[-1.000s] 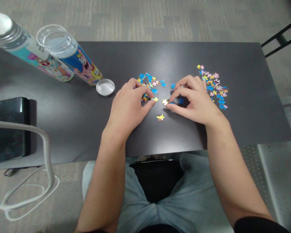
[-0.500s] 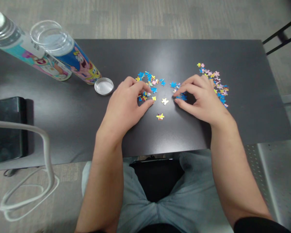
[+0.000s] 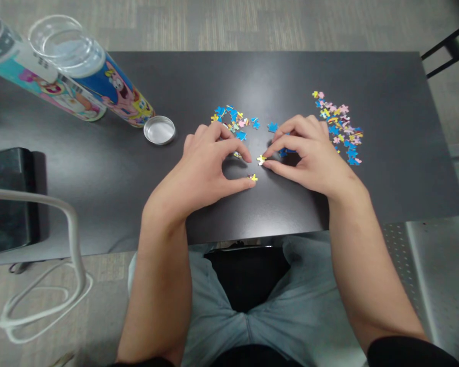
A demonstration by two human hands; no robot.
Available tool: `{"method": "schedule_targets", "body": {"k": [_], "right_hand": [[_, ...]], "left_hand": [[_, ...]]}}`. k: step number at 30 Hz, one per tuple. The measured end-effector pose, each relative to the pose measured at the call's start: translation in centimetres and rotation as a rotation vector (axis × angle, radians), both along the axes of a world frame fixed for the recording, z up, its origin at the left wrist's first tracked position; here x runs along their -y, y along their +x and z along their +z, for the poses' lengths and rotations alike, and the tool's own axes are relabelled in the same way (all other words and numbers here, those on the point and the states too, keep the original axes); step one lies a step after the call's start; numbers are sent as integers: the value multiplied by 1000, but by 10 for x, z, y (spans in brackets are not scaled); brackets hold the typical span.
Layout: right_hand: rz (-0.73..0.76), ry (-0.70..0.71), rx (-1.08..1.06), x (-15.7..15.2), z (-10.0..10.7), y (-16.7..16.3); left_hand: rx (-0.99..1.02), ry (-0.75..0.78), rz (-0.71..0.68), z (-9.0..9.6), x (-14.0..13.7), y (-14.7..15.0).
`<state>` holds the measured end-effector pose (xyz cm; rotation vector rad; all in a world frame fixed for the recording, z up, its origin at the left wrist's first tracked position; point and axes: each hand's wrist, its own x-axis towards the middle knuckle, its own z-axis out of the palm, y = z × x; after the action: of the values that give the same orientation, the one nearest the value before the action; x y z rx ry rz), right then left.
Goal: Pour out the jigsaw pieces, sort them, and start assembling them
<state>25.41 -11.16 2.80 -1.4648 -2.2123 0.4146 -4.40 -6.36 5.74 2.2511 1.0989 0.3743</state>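
The right hand point(image 3: 309, 153) has its thumb and forefinger drawn in on the edge of a pale puzzle piece point(image 3: 260, 160), seemingly pinching it, just left of that hand. The left hand point(image 3: 210, 165) gapes, thumb and fingers well apart, with a yellow puzzle piece point(image 3: 254, 178) right at its thumb tip; I can't tell whether they touch.

What matters is the short gap between the hands: the pale piece lies just right of the left fingertips, slightly beyond the yellow one, with the right hand nearer. Both are too stubby to show a clear long axis.

Loose pieces point(image 3: 220, 110) lie beyond the left hand, and a larger scatter point(image 3: 333, 121) beyond and right of the right hand. A round lid point(image 3: 159, 130) sits left of the left hand.
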Motion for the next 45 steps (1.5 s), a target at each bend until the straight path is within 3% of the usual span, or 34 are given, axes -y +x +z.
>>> {"method": "schedule_targets", "body": {"k": [13,45], "right_hand": [[63,-116,-60,11,3,11],[79,-69,-80,14,-1,0]], "left_hand": [[-24,18,-49,-4,1,2],[20,3,-63,-8,-1,3]]}}
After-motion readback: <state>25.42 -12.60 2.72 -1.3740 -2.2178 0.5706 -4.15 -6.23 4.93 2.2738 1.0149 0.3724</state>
